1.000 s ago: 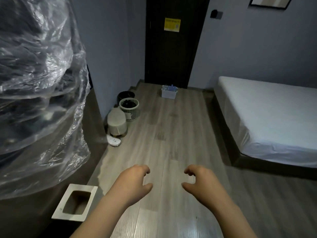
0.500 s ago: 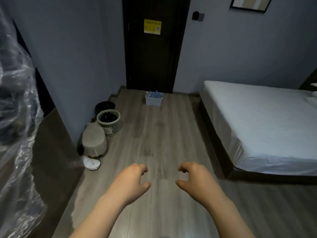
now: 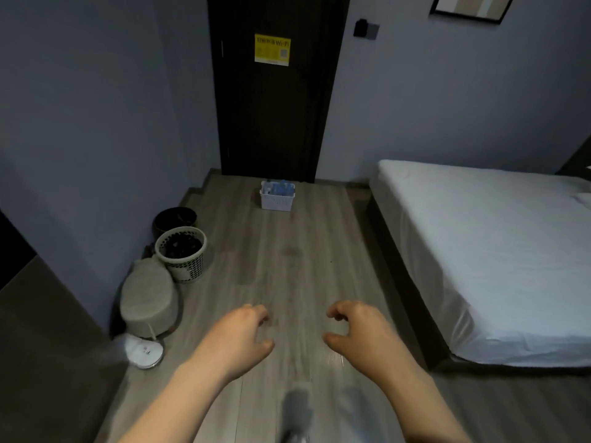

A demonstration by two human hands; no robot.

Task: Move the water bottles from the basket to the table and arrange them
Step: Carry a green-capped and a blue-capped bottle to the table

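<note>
Grey wood-plank floor (image 3: 287, 266) runs ahead of us toward a dark door (image 3: 275, 107) at twelve o'clock, with a yellow notice (image 3: 272, 49) stuck high on it. On the floor just in front of that door stands a white basket (image 3: 276, 201), and the water bottles (image 3: 281, 188) sit inside it, their blue tops showing above the rim, well apart from us.

At two o'clock a low bed (image 3: 499, 251) with a white sheet lies along the right wall. At ten o'clock, against the left wall, we see a pale mesh bin (image 3: 182, 254) with a dark bin (image 3: 174, 219) just behind it, a grey padded stool (image 3: 148, 295) beside them, and a white round device (image 3: 144, 350) on the floor touching the stool's near side.

Our hands reach forward at the bottom of the view. The left hand (image 3: 238, 338) and the right hand (image 3: 358, 334) hang side by side over the floor, fingers loosely curled, holding nothing.
</note>
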